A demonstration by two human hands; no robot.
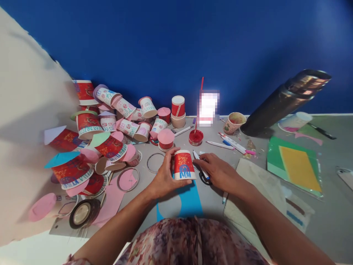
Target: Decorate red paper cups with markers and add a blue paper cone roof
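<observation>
My left hand [164,176] is wrapped round a red paper cup [184,163] with a white band and white base. The cup is upside down, and blue marker lines form an arched shape on its side. Just to its right, my right hand [216,169] has its fingers closed on a white marker [202,170] with a blue end, held low at the table. Scissors with black handles [204,179] lie partly hidden under that hand. Below the cup lies a blue paper sheet [190,200] with rounded cut-outs.
Decorated paper cups with paper brims [110,145] crowd the left. Behind the hands are a red paint pot [195,137], several markers [233,143] and a stained cup [234,122]. A black flask [273,103], coloured paper [296,165] and a cloth [250,195] occupy the right.
</observation>
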